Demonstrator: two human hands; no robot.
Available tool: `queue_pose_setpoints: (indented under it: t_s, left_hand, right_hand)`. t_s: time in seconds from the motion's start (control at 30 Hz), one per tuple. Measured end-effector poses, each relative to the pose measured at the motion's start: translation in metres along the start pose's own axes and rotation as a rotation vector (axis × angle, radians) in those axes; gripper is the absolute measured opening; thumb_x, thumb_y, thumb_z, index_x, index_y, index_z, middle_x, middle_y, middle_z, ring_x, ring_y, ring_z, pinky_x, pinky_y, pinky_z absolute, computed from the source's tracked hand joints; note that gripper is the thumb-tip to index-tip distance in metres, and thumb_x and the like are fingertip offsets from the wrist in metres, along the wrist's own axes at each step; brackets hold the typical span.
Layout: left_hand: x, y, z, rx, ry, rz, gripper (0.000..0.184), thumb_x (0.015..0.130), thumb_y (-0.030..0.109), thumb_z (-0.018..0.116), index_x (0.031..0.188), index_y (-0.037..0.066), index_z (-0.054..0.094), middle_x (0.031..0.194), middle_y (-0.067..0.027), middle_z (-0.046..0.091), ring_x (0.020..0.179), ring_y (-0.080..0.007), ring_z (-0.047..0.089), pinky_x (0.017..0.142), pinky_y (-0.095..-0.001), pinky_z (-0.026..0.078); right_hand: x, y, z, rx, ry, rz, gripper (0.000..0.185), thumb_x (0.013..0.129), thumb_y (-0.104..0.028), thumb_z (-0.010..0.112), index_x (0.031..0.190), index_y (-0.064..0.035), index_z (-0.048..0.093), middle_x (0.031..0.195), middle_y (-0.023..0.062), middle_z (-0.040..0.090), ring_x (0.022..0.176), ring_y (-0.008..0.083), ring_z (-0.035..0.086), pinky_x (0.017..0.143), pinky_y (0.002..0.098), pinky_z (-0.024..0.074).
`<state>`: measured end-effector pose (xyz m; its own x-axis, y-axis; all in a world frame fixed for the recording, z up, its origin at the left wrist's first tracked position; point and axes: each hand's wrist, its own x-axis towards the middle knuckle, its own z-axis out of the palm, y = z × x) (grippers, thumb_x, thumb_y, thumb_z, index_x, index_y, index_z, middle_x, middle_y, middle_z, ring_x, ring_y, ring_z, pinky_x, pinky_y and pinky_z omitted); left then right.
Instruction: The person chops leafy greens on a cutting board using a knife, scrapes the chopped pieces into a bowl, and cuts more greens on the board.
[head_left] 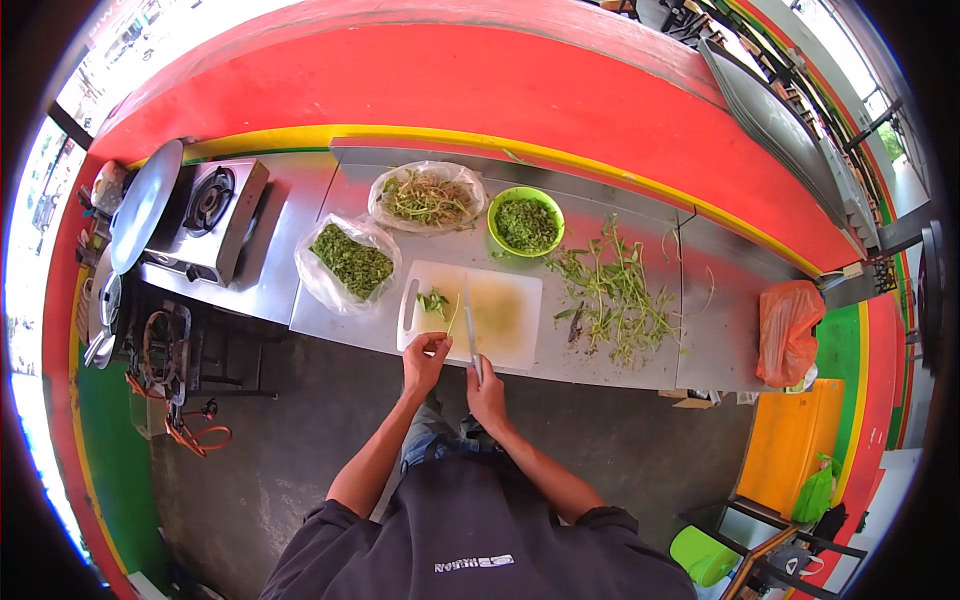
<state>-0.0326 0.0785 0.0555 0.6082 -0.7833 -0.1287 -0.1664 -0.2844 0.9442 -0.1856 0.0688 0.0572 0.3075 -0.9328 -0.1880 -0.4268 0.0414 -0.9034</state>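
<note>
Pinched in my left hand [428, 358] is a thin pale green stem [455, 313], held upright over the white cutting board [420, 323]. My right hand [486, 392] is closed round the handle of a knife [471, 328], its blade lying over the board just right of the stem. A few green leaves [433, 301] rest on the board's left part. The board's right half has a yellowish stain. Loose leafy stems [620, 295] are spread on the steel counter to the right of the board.
Behind the board are a plastic bag of chopped greens [350, 262], a bag of stems [425, 198] and a green bowl of chopped greens [526, 223]. A gas stove [210, 215] and a large wok lid [147, 205] stand left. An orange plastic bag [790, 330] sits at the right end.
</note>
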Motion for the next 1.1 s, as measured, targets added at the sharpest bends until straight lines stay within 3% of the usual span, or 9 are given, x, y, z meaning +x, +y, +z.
queue_pose_setpoints:
  t_s: [0.17,0.23,0.3,0.33,0.47,0.57,0.77,0.83,1.1]
  left_hand:
    - [0.013,-0.009,0.013,0.11,-0.136,0.226,0.015,0.087,0.014,0.074,0.098,0.004,0.074,0.082,-0.008,0.069,0.073,-0.0183,0.068,0.068,-0.0323,0.052]
    - [0.027,-0.014,0.016,0.414,-0.249,0.415,0.013,0.085,0.013,0.073,0.095,0.007,0.074,0.085,-0.0096,0.068,0.073,-0.0247,0.068,0.067,-0.0379,0.053]
    - [0.038,-0.015,0.016,0.51,-0.312,0.407,0.014,0.083,0.016,0.073,0.095,0.009,0.074,0.087,-0.009,0.069,0.082,-0.0281,0.068,0.073,-0.0412,0.052]
    - [0.042,-0.013,0.015,0.584,-0.333,0.438,0.017,0.083,0.019,0.074,0.097,0.01,0.074,0.09,-0.0078,0.068,0.088,-0.0277,0.066,0.077,-0.0414,0.051]
    - [0.042,-0.002,0.027,0.584,-0.334,0.523,0.021,0.084,0.022,0.073,0.104,0.014,0.072,0.101,-0.0034,0.065,0.1,-0.0244,0.062,0.084,-0.0416,0.044]
    - [0.045,-0.006,0.05,0.542,-0.352,0.613,0.021,0.085,0.022,0.072,0.104,0.014,0.071,0.102,-0.0022,0.064,0.101,-0.023,0.061,0.085,-0.0408,0.044]
    - [0.055,-0.014,0.075,0.587,-0.357,0.775,0.018,0.084,0.015,0.07,0.102,0.015,0.073,0.094,0.0017,0.066,0.091,-0.0175,0.062,0.078,-0.0364,0.045]
    - [0.057,-0.016,0.075,0.6,-0.355,0.804,0.019,0.083,0.013,0.069,0.101,0.016,0.073,0.093,0.0026,0.066,0.089,-0.0162,0.062,0.077,-0.0357,0.044]
    - [0.059,-0.012,0.072,0.634,-0.363,0.875,0.024,0.08,0.009,0.066,0.102,0.016,0.073,0.097,0.0027,0.065,0.089,-0.0162,0.062,0.078,-0.0348,0.044]
  right_hand:
    - [-0.014,0.027,-0.046,-0.049,0.202,0.026,0.036,0.1,-0.025,0.056,0.127,-0.0006,0.058,0.092,0.0267,0.069,0.09,0.0473,0.066,0.073,0.048,0.0527]
    - [-0.022,0.028,-0.071,-0.041,0.181,0.102,0.037,0.1,-0.027,0.057,0.125,0.0007,0.06,0.092,0.0259,0.069,0.09,0.0459,0.067,0.074,0.0456,0.053]
    - [-0.034,0.032,-0.092,-0.118,0.111,0.103,0.035,0.1,-0.027,0.058,0.123,0.0001,0.062,0.069,0.0135,0.061,0.059,0.0203,0.058,0.06,0.0373,0.0478]
    - [-0.041,0.034,-0.099,-0.14,0.119,0.082,0.034,0.1,-0.027,0.058,0.121,-0.0002,0.063,0.066,0.0107,0.059,0.058,0.0178,0.057,0.058,0.0348,0.0467]
    - [-0.062,0.015,-0.115,-0.182,0.095,0.135,0.032,0.1,-0.025,0.059,0.122,-0.0025,0.063,0.068,0.0113,0.059,0.058,0.0182,0.058,0.059,0.035,0.0477]
    - [-0.065,0.0,-0.116,-0.132,0.135,0.129,0.032,0.1,-0.022,0.059,0.127,-0.0057,0.063,0.068,0.0112,0.06,0.058,0.0192,0.058,0.061,0.0349,0.0487]
    - [-0.059,-0.013,-0.12,-0.262,-0.002,0.104,0.042,0.1,-0.018,0.057,0.142,-0.0134,0.055,0.075,0.0228,0.061,0.055,0.0272,0.054,0.061,0.0348,0.0482]
    - [-0.054,-0.021,-0.123,-0.3,-0.082,0.174,0.044,0.1,-0.018,0.056,0.144,-0.0144,0.052,0.101,0.0289,0.066,0.086,0.0466,0.064,0.069,0.0455,0.0527]
    - [-0.039,0.004,-0.112,-0.405,-0.089,0.074,0.045,0.1,-0.016,0.057,0.144,-0.0135,0.052,0.081,0.0253,0.065,0.069,0.044,0.063,0.061,0.0474,0.0501]
